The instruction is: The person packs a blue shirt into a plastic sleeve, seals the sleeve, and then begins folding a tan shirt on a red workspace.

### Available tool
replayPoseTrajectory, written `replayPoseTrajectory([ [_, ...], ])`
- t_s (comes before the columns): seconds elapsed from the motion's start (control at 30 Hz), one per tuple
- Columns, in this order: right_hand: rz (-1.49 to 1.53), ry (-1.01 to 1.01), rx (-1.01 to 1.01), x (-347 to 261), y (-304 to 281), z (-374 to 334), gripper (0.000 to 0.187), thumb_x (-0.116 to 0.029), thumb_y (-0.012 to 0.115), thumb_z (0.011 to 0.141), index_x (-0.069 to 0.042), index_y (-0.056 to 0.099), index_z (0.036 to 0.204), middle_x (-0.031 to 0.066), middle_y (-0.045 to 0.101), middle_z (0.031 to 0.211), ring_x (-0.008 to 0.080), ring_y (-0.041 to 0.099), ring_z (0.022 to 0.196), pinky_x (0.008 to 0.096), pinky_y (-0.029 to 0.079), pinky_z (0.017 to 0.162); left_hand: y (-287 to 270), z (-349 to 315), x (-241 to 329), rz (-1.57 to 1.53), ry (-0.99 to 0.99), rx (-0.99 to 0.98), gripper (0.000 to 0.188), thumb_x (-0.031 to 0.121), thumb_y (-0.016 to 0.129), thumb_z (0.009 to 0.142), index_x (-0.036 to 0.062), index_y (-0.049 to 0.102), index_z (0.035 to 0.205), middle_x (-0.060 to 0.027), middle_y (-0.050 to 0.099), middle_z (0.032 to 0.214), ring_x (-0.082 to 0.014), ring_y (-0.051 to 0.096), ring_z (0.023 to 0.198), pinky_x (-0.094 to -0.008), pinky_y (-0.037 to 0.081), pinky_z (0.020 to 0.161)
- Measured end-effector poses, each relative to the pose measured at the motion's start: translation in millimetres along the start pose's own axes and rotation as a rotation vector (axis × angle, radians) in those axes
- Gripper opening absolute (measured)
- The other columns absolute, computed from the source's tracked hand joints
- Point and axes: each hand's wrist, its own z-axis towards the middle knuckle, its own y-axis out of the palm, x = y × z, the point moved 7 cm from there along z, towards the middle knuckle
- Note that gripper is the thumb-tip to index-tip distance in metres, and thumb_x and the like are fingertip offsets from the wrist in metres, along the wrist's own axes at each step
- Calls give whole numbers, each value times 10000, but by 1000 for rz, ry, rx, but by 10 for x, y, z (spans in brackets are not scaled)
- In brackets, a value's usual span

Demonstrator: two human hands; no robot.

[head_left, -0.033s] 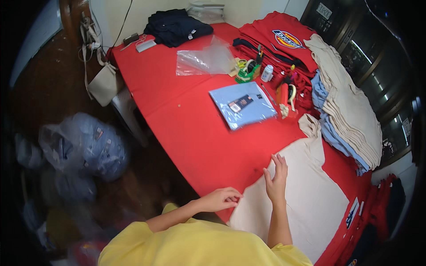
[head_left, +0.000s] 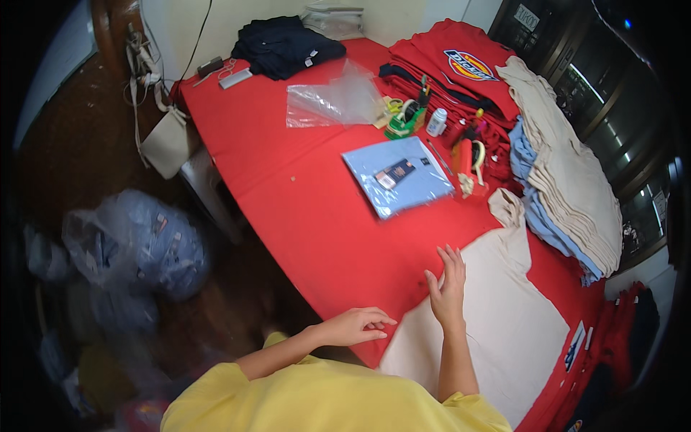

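Note:
A cream shirt (head_left: 497, 331) lies spread on the red-covered table (head_left: 273, 194), its collar end bunched toward the far side. My right hand (head_left: 448, 291) is over the shirt's left edge, thumb and fingers apart, holding nothing. Just left of the shirt's edge is my left hand (head_left: 356, 327), fingers loosely bent and parted, with nothing in them. Whether either hand touches the cloth is hard to tell. Beyond them lies a folded light-blue shirt in a clear bag (head_left: 397, 175), a dark tag on its front.
Stacked cream shirts (head_left: 568, 158) with blue garments beneath rise at the right, beside a red shirt pile (head_left: 457, 65). A green tape dispenser (head_left: 404, 121), red tape dispenser (head_left: 469, 165) and clear plastic bags (head_left: 335, 97) lie farther back. Bagged blue garments (head_left: 162, 245) sit on the floor left.
My left hand has come slightly away from the shirt's edge, its fingers stretching out. My right hand has barely moved. The view has shifted a little.

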Motion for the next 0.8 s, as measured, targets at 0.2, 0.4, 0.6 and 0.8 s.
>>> replayPoseTrajectory([
  [0.2,142,-102,41,-1025,1111,1420,315,-44,653,858,-37,615,1171,160,619,1136,319,572,1106,403,433,969,-2784,-295,-21,98,96,365,231,116,623,921,46,674,1136,-97,675,1019,-172,663,926,-283,516,833],
  [0.4,314,-63,-156,-2253,2620,2772,121,-47,668,858,-41,698,975,104,637,919,279,632,865,345,511,782,-5732,-45,-366,431,199,830,105,98,650,877,-2,673,898,-101,652,817,-207,632,740,-297,489,663],
  [0.6,314,-475,-414,-3335,3334,4665,217,-161,642,892,-49,656,1078,142,608,1022,324,559,1046,412,452,920,-7989,690,-669,850,302,1119,506,198,681,852,157,542,1337,-144,419,1411,-380,376,1300,-501,322,1074],
  [0.8,12,-597,-324,-3383,3881,7176,268,-181,660,876,-18,654,1088,156,642,1110,330,573,1096,408,459,952,-8841,1165,-1239,949,82,959,705,263,709,829,210,408,1464,-131,190,1583,-387,173,1445,-598,163,1138],
])
